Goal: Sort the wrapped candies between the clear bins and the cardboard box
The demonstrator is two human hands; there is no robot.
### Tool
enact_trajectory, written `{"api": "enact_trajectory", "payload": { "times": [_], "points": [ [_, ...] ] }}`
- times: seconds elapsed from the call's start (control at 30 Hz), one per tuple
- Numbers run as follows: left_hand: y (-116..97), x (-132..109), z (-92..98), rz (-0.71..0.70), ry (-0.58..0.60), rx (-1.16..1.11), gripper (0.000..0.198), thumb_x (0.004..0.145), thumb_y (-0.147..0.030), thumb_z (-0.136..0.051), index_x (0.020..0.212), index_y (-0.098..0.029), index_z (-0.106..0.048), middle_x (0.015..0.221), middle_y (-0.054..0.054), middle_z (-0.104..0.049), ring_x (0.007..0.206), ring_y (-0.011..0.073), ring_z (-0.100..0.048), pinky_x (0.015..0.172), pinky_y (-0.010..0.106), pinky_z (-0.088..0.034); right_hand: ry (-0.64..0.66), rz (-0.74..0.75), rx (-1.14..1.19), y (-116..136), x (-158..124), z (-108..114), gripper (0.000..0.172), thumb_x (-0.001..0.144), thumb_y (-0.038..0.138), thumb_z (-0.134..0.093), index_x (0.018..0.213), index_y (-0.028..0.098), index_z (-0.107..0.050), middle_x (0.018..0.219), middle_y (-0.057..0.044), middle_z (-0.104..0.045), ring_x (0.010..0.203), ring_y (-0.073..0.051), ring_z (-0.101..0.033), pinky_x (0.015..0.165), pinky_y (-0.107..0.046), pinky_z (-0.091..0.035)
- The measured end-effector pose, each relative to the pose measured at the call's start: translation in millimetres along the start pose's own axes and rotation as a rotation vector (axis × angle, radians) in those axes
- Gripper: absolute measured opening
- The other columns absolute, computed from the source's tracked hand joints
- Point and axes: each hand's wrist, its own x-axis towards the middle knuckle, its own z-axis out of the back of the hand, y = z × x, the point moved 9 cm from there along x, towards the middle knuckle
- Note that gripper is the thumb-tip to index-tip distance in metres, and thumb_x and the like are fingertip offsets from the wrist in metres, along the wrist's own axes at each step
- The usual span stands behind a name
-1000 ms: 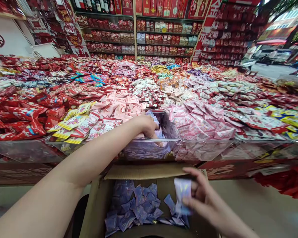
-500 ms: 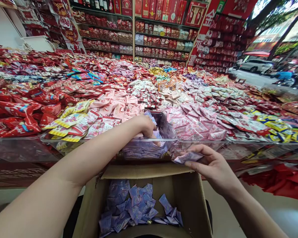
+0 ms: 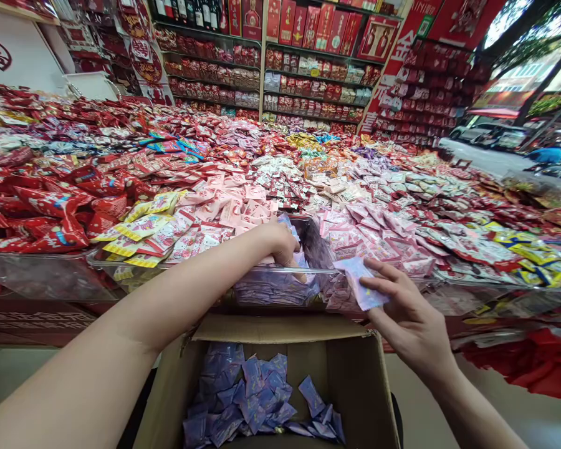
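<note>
My left hand (image 3: pixel 285 245) reaches down into a clear plastic bin (image 3: pixel 266 270), its fingers curled against the small purple candy packets (image 3: pixel 275 292) stacked inside. Part of those fingers is hidden behind the wrist and the packets. Over the front rim to the right, my right hand (image 3: pixel 404 308) pinches a single pale purple candy packet (image 3: pixel 361 284) between thumb and fingers, its flat side showing. Below both hands stands an open cardboard box (image 3: pixel 359 374) with loose purple packets (image 3: pixel 257 386) in its bottom.
Pink packets (image 3: pixel 359 231) lie right of the bin; Hello Kitty packets (image 3: pixel 168 234) and red packets (image 3: pixel 51 209) lie left. Shelves (image 3: pixel 262 68) of red goods rise behind. A red bundle (image 3: pixel 533 368) hangs at lower right, and a street (image 3: pixel 486 146) shows beyond.
My right hand has lifted slightly and turned its packet from edge-on to flat-side view, close to the bin's rim. My left hand stays in the bin. The view has shifted slightly.
</note>
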Motion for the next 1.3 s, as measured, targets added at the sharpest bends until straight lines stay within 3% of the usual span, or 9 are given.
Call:
{"api": "enact_trajectory", "payload": {
  "times": [0.1,0.27,0.43,0.5,0.7,0.87,0.97,1.1,1.3],
  "points": [
    [1,1,-0.1,-0.004,-0.020,-0.068,0.076,0.043,-0.062,-0.061,0.115,-0.037,-0.052,0.126,0.004,-0.048,0.117,0.0364,-0.034,0.098,0.050,-0.015,0.050,0.038,0.018,3,23,-4,0.028,0.066,0.022,-0.063,0.094,0.021,-0.062,0.122,-0.010,-0.050,0.113,-0.023,-0.045,0.093,-0.039,-0.037],
    [1,2,-1.5,-0.008,-0.021,-0.036,0.075,0.044,-0.060,-0.062,0.115,-0.037,-0.052,0.127,0.004,-0.047,0.118,0.0364,-0.033,0.099,0.051,-0.014,0.064,-0.213,0.184,-27,63,-19,0.017,0.067,0.026,-0.062,0.081,0.017,-0.063,0.094,-0.008,-0.063,0.088,-0.019,-0.058,0.075,-0.034,-0.046],
    [-1,-1,-0.8,-0.008,0.010,0.033,0.076,0.050,-0.061,-0.058,0.120,-0.034,-0.048,0.127,0.008,-0.047,0.117,0.0367,-0.034,0.098,0.053,-0.012,0.212,-0.284,0.346,-23,100,-43,0.049,0.062,0.012,-0.054,0.111,0.019,-0.051,0.071,0.002,-0.059,0.057,-0.008,-0.051,0.049,-0.021,-0.041],
    [-1,-1,0.1,-0.011,0.005,0.031,0.076,0.050,-0.061,-0.058,0.120,-0.033,-0.048,0.128,0.009,-0.046,0.118,0.0367,-0.033,0.098,0.054,-0.011,0.273,-0.272,0.285,-16,114,-49,0.046,0.063,0.010,-0.049,0.108,0.016,-0.053,0.065,0.003,-0.057,0.050,-0.007,-0.047,0.046,-0.020,-0.038],
    [0,-3,2.9,-0.021,-0.015,0.011,0.071,0.051,-0.062,-0.056,0.117,-0.037,-0.049,0.126,0.005,-0.048,0.118,0.0336,-0.035,0.099,0.052,-0.011,0.378,-0.097,-0.289,-1,146,-68,0.018,0.063,0.015,-0.050,0.079,0.012,-0.058,0.066,-0.001,-0.058,0.060,-0.011,-0.051,0.054,-0.023,-0.040],
    [-2,-2,3.4,-0.028,0.006,0.074,0.072,0.053,-0.061,-0.055,0.120,-0.036,-0.047,0.125,0.007,-0.048,0.116,0.0323,-0.036,0.099,0.051,-0.013,0.452,-0.065,-0.706,-19,159,-98,0.027,0.064,0.019,-0.054,0.090,0.011,-0.056,0.082,-0.009,-0.062,0.077,-0.021,-0.057,0.062,-0.028,-0.042],
    [-3,-2,4.3,-0.037,-0.001,0.076,0.070,0.054,-0.061,-0.055,0.119,-0.034,-0.048,0.125,0.008,-0.048,0.115,0.0333,-0.037,0.097,0.052,-0.015,0.545,-0.055,-0.805,-34,163,-120,0.040,0.067,0.016,-0.054,0.106,0.008,-0.051,0.090,-0.014,-0.063,0.085,-0.024,-0.058,0.067,-0.029,-0.044],
    [-2,-1,4.3,-0.038,-0.001,0.052,0.069,0.054,-0.061,-0.056,0.117,-0.031,-0.051,0.126,0.008,-0.048,0.117,0.0346,-0.035,0.099,0.051,-0.012,0.670,-0.068,-0.879,-43,164,-143,0.026,0.072,0.014,-0.051,0.096,0.007,-0.062,0.094,-0.019,-0.063,0.094,-0.027,-0.057,0.076,-0.033,-0.044],
    [-2,-3,5.0,-0.016,0.022,0.002,0.070,0.051,-0.059,-0.058,0.115,-0.033,-0.052,0.127,0.005,-0.048,0.119,0.0329,-0.033,0.099,0.049,-0.015,0.709,-0.179,-0.927,-49,158,-157,0.033,0.080,0.016,-0.041,0.104,0.008,-0.061,0.107,-0.021,-0.059,0.102,-0.029,-0.054,0.079,-0.042,-0.043]
  ]
}}
